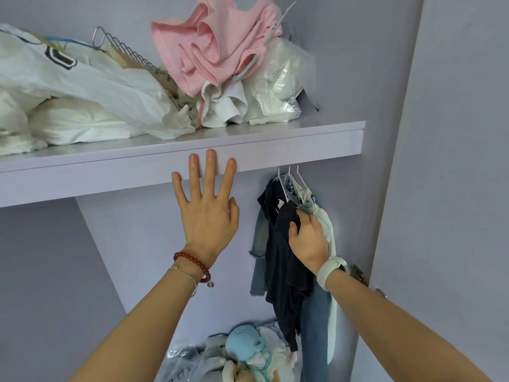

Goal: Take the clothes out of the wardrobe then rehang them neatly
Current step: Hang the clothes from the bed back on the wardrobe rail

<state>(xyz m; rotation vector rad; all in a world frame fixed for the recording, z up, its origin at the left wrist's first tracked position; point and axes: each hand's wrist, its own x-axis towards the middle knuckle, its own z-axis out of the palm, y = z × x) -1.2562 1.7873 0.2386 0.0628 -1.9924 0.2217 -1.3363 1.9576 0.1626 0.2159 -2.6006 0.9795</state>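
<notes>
I brace my flat left hand (206,213) against the shelf (275,150) for balance, while my right hand (308,238) grips the dark shirt (281,260) to lift it out.

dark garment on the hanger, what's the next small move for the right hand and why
Probably lift it, hanger and all, off the rail. The right hand already grips the dark garment, which hangs on a white hanger under the shelf among other hanging clothes, while the left hand rests open against the shelf edge. The rail itself is hidden, so unhook gently.
</notes>
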